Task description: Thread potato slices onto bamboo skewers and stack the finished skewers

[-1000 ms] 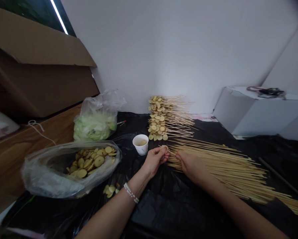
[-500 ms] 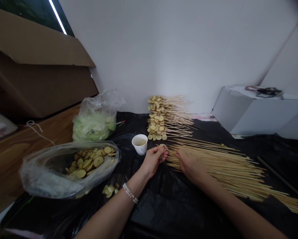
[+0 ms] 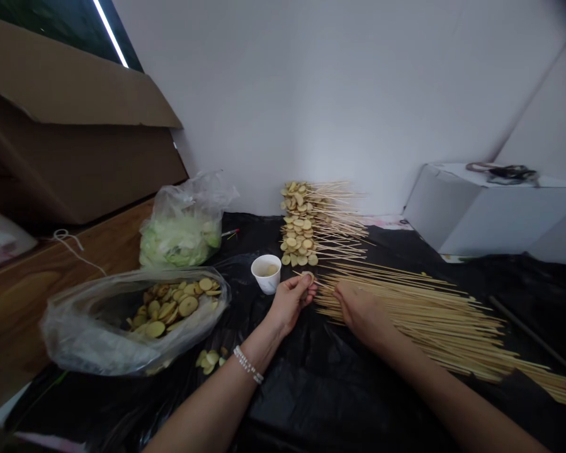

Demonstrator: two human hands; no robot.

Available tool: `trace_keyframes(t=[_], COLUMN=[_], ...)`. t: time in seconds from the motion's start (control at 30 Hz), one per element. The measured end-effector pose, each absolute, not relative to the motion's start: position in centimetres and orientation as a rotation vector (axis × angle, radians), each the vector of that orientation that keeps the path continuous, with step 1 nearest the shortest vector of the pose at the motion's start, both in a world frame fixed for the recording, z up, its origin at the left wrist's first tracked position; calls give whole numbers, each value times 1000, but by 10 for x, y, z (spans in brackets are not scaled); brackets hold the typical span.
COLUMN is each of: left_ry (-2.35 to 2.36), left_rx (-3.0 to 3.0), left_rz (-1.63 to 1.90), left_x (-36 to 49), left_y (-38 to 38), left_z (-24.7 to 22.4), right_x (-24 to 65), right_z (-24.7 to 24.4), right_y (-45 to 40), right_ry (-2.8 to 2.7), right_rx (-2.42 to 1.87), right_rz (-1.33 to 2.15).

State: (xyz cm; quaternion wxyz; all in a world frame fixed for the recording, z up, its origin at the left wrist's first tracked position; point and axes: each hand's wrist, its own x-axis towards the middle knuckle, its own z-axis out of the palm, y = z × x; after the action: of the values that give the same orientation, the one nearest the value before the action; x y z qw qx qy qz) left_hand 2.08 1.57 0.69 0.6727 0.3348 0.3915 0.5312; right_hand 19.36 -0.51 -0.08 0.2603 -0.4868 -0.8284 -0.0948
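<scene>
My left hand (image 3: 288,303), a beaded bracelet at its wrist, pinches a round potato slice (image 3: 308,277) between thumb and fingers. A thin wooden skewer runs through the slice, its tip poking out on the left. Closed around the skewer's other end is my right hand (image 3: 361,308), low over the near end of a bundle of bare skewers (image 3: 434,318). Just left of the slice stands a white paper cup (image 3: 266,283) with something pale inside. Behind my hands, filled potato skewers (image 3: 298,226) lie stacked, their sticks pointing right.
An open plastic bag (image 3: 94,333) of potato slices (image 3: 169,305) lies at left, with loose slices (image 3: 210,360) beside it. A bag of pale green leaves (image 3: 181,242) stands behind. Further out are a cardboard box (image 3: 84,157), a white box (image 3: 490,207) and a dark rod (image 3: 528,333).
The skewer's tip now sticks out further left past the slice. Both hands stay almost in place.
</scene>
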Motion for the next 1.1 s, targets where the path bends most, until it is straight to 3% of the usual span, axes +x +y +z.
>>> trace_keyframes(t=[0.13,0.4,0.8,1.0,1.1], left_ry=[869,872,856,863,889], left_rx=[767,804,786,813,819], left_rz=[1151,1131,1147,1112,1141], left_x=[23,24,22,25,24], left_y=[12,11,12,9,11], left_z=[7,7,6,7,9], right_x=[194,195,196,197,196], right_z=[-2,3,0,6,8], right_y=[-7,-3,-6,-4,-2], right_ry=[-2251,-2261,-2222,-2248,-2221], right_rx=[-1393,-1412,-1364,-1370,-1324], right_rz=[-266,172,-211,219,264])
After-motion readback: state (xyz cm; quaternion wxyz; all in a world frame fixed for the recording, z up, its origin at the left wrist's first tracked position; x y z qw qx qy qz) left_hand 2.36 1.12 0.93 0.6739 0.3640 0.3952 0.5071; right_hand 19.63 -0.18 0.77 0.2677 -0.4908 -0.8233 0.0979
